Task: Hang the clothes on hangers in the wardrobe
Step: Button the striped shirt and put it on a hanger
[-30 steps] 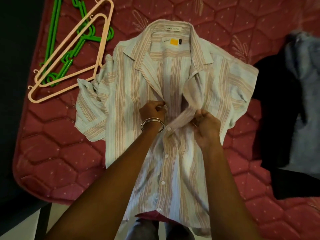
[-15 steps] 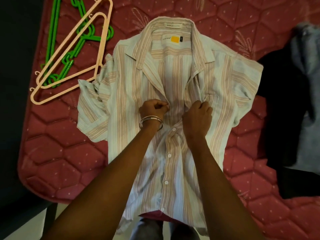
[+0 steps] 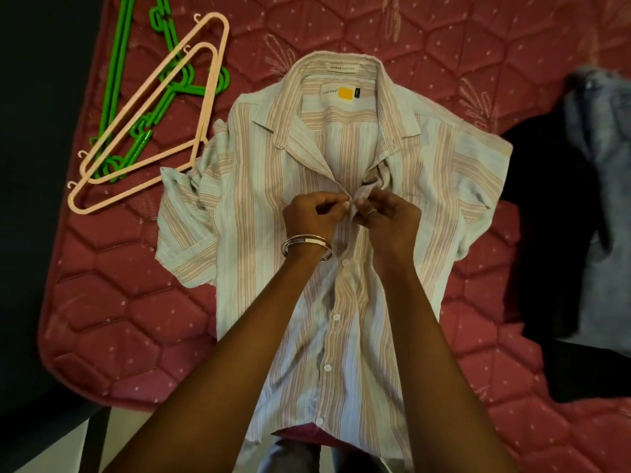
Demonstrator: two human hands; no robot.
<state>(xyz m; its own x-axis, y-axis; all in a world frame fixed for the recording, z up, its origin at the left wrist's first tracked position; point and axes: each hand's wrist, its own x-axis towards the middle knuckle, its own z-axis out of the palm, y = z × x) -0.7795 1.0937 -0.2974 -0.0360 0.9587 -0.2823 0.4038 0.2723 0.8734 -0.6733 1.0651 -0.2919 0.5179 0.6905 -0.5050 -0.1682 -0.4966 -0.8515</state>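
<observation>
Both hands now meet at the placket: the left hand (image 3: 312, 216) pinches the button edge, the right hand (image 3: 389, 216) pinches the opposite edge of the pale striped short-sleeved cotton shirt (image 3: 246, 213). A second ago the right hand held that flap lifted aside. Judgement: top button being fastened. The shirt lies flat mid-mattress (image 3: 119, 319); peach plastic hangers (image 3: 205, 107) wait near its upper-left corner.
</observation>
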